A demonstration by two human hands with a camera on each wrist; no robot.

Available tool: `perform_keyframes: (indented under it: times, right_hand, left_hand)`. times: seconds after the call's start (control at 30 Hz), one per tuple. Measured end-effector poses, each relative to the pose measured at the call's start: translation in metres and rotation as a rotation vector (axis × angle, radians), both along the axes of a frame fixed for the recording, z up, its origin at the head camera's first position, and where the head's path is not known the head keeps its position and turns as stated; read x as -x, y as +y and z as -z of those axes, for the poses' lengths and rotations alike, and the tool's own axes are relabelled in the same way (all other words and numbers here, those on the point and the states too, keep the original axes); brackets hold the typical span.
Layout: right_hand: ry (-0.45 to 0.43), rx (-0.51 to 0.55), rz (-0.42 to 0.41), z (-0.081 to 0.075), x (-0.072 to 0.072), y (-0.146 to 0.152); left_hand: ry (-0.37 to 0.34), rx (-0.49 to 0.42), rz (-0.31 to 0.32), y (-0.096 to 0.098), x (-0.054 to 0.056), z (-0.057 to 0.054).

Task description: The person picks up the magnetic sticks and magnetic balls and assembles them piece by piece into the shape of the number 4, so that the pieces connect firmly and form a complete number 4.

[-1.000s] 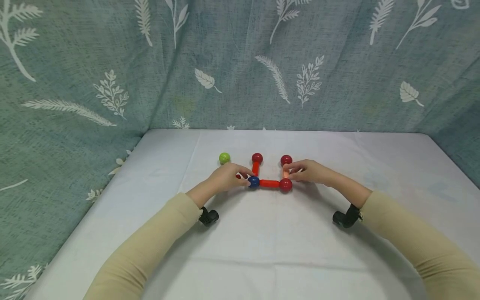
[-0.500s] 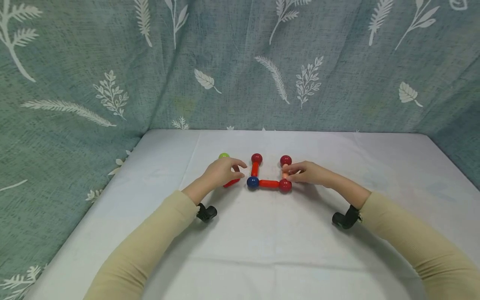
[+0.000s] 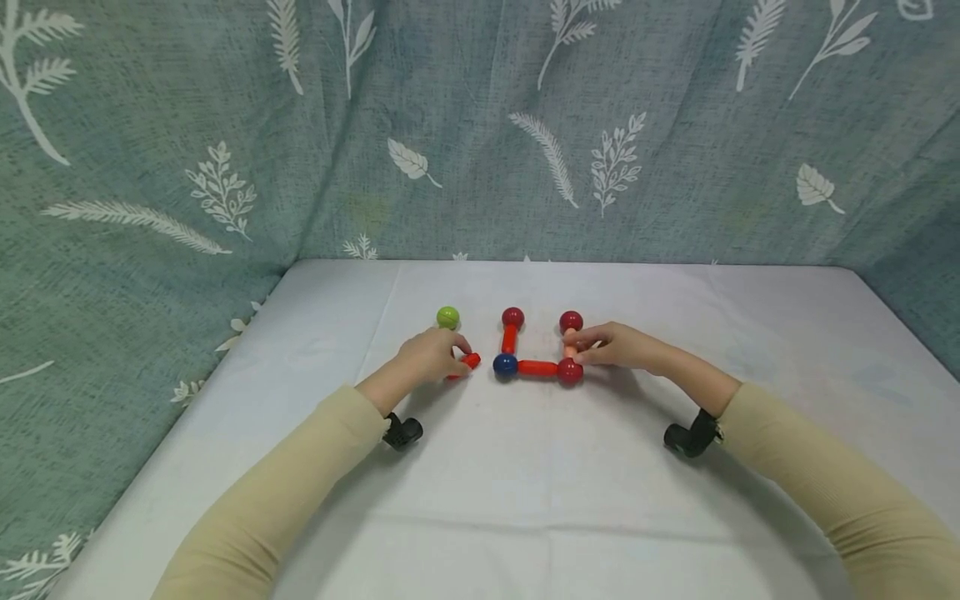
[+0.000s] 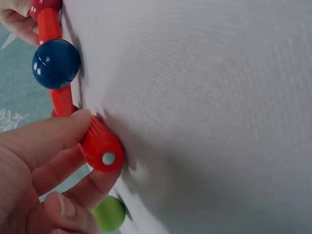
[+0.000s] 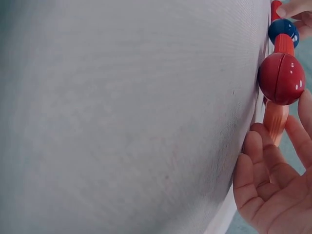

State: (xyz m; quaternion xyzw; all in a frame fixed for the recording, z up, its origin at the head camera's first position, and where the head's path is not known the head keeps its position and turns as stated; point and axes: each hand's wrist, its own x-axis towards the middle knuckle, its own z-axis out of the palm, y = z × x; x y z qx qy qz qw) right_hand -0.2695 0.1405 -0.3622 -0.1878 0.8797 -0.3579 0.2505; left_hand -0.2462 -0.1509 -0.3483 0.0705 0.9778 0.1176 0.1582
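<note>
My left hand (image 3: 429, 354) pinches a loose red magnetic rod (image 4: 103, 146) between thumb and fingers; a silver disc shows at its end in the left wrist view. To the right lies a U-shaped chain of rods and balls. Its corners are a blue ball (image 3: 505, 366) and a near red ball (image 3: 570, 372), joined by a red rod (image 3: 537, 368). Another red rod (image 3: 509, 339) leads to a far red ball (image 3: 513, 317). My right hand (image 3: 618, 345) holds the orange rod (image 5: 276, 119) on the right side, partly hidden by fingers, below a second far red ball (image 3: 571, 322).
A green ball (image 3: 447, 317) sits just beyond the left hand. White cloth (image 3: 480, 483) covers the table, and a patterned green-blue curtain (image 3: 480, 167) hangs behind it and on the left. A black wrist camera (image 3: 402, 432) is strapped to each arm.
My left hand has let go of the blue ball, moved left and taken hold of the loose red rod. The green ball shows fully again. My right hand stays almost still.
</note>
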Motion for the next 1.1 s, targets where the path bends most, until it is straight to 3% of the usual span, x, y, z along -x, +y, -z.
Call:
perform_keyframes:
  times: [0.27,0.6,0.9,1.1]
  right_hand:
    - [-0.012,-0.007,0.01,0.001,0.001,0.001]
    - [-0.016,-0.001,0.007,0.002,0.002,0.001]
    - [-0.011,-0.011,0.008,0.001,0.002,0.0]
    - [-0.008,-0.016,0.01,0.001,0.002,0.0]
  left_hand:
    - [-0.097,-0.004,0.012,0.001,-0.009,0.0]
    - [-0.094,-0.065,-0.06,0.01,-0.034,0.001]
    - [-0.123,-0.146,-0.026,0.028,-0.05,0.007]
    - [-0.147,-0.24,-0.028,0.044,-0.055,0.008]
